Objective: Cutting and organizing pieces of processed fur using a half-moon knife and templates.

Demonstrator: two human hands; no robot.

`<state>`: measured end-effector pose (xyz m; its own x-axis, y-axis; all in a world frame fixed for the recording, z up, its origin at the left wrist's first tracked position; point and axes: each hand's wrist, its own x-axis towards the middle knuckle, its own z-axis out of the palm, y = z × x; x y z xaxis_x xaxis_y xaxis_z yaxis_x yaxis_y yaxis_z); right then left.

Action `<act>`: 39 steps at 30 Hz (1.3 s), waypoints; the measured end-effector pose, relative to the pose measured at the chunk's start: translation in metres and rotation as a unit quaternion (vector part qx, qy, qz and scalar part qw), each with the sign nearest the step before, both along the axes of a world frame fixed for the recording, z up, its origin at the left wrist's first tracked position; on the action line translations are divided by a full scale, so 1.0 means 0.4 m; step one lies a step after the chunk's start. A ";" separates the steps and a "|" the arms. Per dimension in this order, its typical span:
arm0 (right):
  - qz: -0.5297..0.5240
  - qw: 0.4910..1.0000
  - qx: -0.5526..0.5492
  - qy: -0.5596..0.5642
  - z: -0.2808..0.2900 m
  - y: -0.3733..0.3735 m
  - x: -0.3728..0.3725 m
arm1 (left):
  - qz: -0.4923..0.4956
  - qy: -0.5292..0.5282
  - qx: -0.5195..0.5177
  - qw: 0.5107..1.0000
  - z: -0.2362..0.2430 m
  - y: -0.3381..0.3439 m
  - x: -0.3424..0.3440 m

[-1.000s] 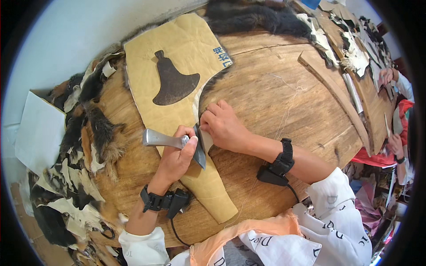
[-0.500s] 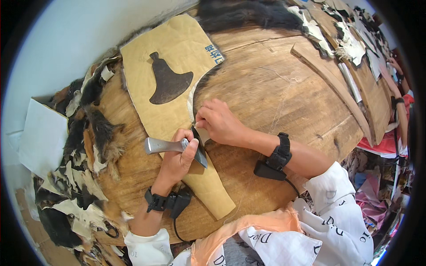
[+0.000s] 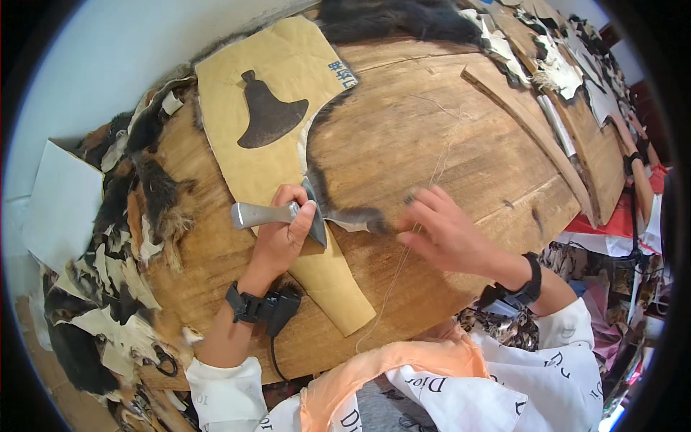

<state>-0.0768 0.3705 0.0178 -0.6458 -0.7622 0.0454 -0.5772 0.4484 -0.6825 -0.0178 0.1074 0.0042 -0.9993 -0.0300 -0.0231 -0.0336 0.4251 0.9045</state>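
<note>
My left hand (image 3: 282, 229) is wrapped round a knife with a metal handle (image 3: 260, 214); its dark pointed blade (image 3: 315, 227) rests by the edge of a yellow paper pattern (image 3: 266, 169). Dark fur shows along the pattern's edge. A fur strip (image 3: 360, 218), dark on one side and pale on the other, stretches rightward from the blade. Close to its far end is my right hand (image 3: 448, 232), fingers curled and blurred by motion; whether they touch the strip is unclear. A flat, dark, axe-shaped blade (image 3: 270, 115) lies on the pattern.
Everything lies on a wooden tabletop (image 3: 389, 129). Loose thread (image 3: 443, 155) crosses it near my right hand. Fur and hide scraps (image 3: 126, 288) pile up on the left. Dark fur (image 3: 403, 21) lies at the back, and a curved wooden strip (image 3: 533, 137) at right. Another person's arm (image 3: 639, 169) appears far right.
My right hand has moved away to the right from beside the knife, and the fur strip now shows stretched out. My left hand keeps its hold on the knife.
</note>
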 end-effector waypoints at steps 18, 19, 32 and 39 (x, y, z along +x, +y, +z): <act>0.011 0.974 0.155 0.165 0.098 -0.006 -0.017 | 0.044 -0.067 0.082 0.993 0.016 0.004 0.040; -0.022 0.975 0.131 0.181 0.106 -0.014 -0.012 | 0.046 -0.063 0.081 0.994 0.022 0.004 0.056; 0.068 0.958 -0.278 0.025 0.104 -0.222 0.004 | 0.099 0.001 -0.057 0.994 0.083 0.047 0.185; -0.071 0.913 -0.294 -0.274 0.124 -0.180 -0.102 | 0.203 -0.189 0.372 0.886 0.073 -0.045 0.213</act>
<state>-0.1174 0.2985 0.0673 -0.7849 -0.6168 0.0595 -0.0408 -0.0444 -0.9982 0.0676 0.0895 0.0336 -0.8269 -0.2206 -0.5172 -0.4069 -0.4001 0.8212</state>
